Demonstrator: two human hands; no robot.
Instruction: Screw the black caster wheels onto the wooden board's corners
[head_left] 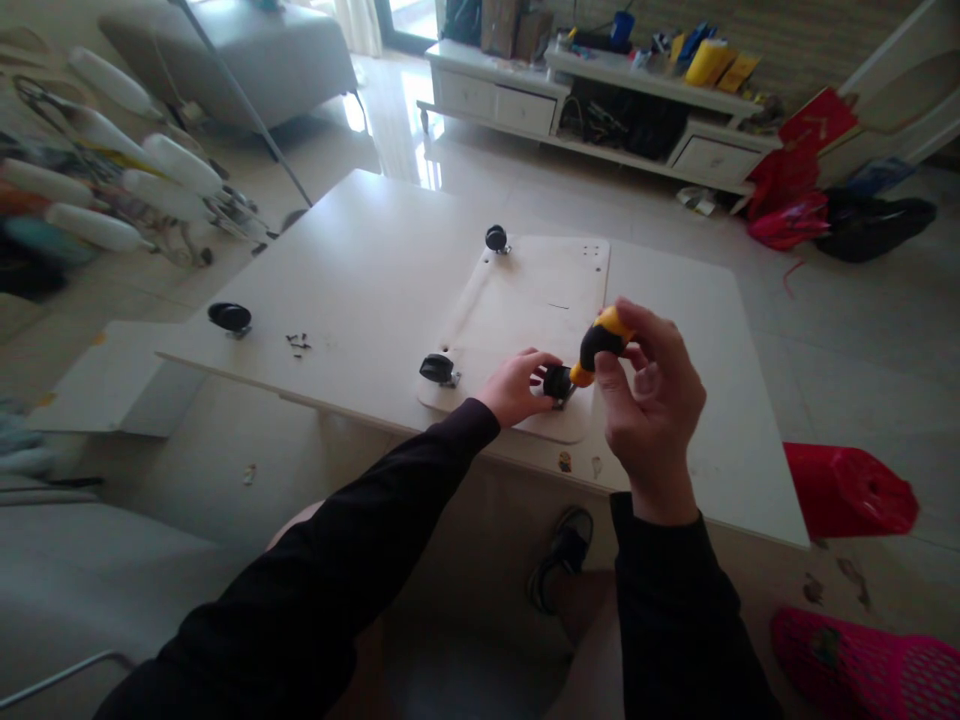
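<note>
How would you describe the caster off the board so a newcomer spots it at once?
Find the white table in mid-view. Near its left corner, just left of the small dark screws, sits a black caster. It alone is off the pale board; the other three casters sit on that board.

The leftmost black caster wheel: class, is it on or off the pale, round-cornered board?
Off. The caster wheel sits on the white tabletop, left of the board, with tabletop showing between them.
</note>
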